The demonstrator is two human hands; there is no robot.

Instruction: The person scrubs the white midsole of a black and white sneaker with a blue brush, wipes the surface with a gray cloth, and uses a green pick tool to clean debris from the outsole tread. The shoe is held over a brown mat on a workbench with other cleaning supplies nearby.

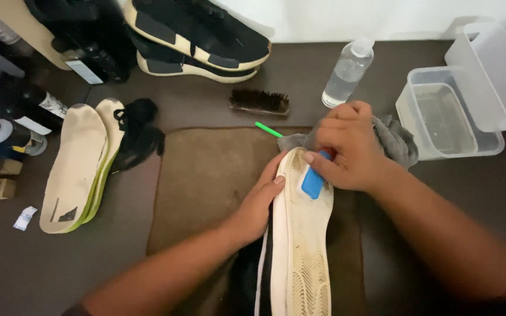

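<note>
Right hand (pixel 349 146): fingers are curled shut around a small blue brush (pixel 313 180), whose blue body shows below the thumb and is pressed against the toe end of a shoe sole (pixel 301 234). A grey cloth (pixel 395 139) is bunched under and behind the same hand; whether it is gripped as well cannot be told.

Left hand (pixel 259 205): fingers are wrapped over the left edge of the sole near the toe, the thumb laid along the rim, so the shoe is held steady on its side. The sole is cream-white, soiled, with a herringbone tread towards the near edge of the bench.

Shoe: it is placed on a brown mat (pixel 206 181) at the middle of the bench, its toe pointing to the far edge and its heel cut off by the near edge of the view.

Just beyond the mat's far edge: a green stick-like handle (pixel 268 129), partly hidden by the cloth; a dark-bristled wooden brush (pixel 259 102); a clear plastic bottle (pixel 346 73) with a white cap.

Far edge, centre: a pair of black shoes (pixel 197 38) with cream soles, stacked one on the other.

Right edge: a clear plastic tub (pixel 446 114) holding water, with a taller translucent container (pixel 493 76) just beside it.

Left of the mat: two pale insoles (pixel 80 164) overlapped, green along the edges, and a black bundle of laces (pixel 139 131) touching them. A small white scrap (pixel 24 217) is seen near the left edge.

Far left corner: several dark bottles (pixel 16 111) are grouped.
</note>
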